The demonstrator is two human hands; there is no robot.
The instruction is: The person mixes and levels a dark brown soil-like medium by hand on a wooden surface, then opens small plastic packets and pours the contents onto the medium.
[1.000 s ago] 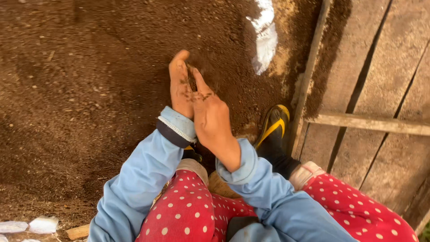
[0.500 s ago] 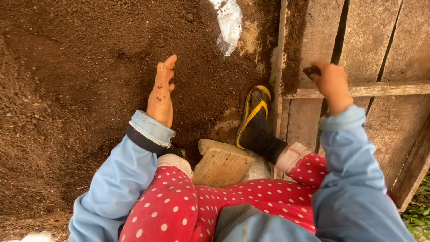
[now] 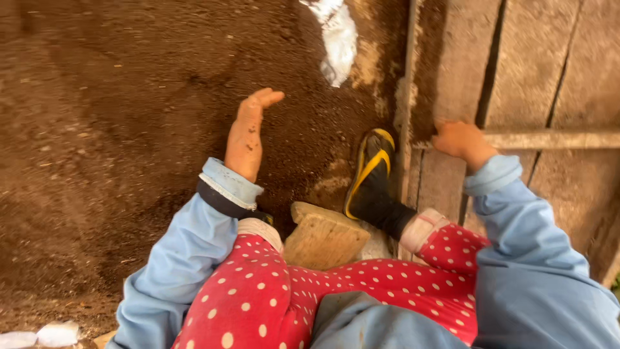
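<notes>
Here the person is squatting over a bed of dark, crumbly soil (image 3: pixel 116 129), and the left hand (image 3: pixel 248 132) is hovering edge-on just above it, fingers stretched out straight and pressed together, holding nothing, with crumbs of earth sticking to the skin. The right hand (image 3: pixel 462 139) is reaching across to the wooden plank wall (image 3: pixel 529 64) and is resting on the horizontal rail (image 3: pixel 555 139); its fingers are curling over the rail's end, though whether they are gripping it firmly cannot be told. The soil is lying all around the left hand and in front of the knees, looking loose, fine and slightly damp, so it is probably handling as a soft, light material that is giving way under a press and spilling between spread fingers; scooping it with a cupped palm from below looks the surest way of taking it. A black and yellow sandal (image 3: pixel 368 174) is standing near the wall's foot, a worn wooden block (image 3: pixel 323 239) is sitting just beside the red dotted trousers (image 3: pixel 258 291), and a white scrap of plastic (image 3: pixel 339 35) is lying at the top edge of the soil.
</notes>
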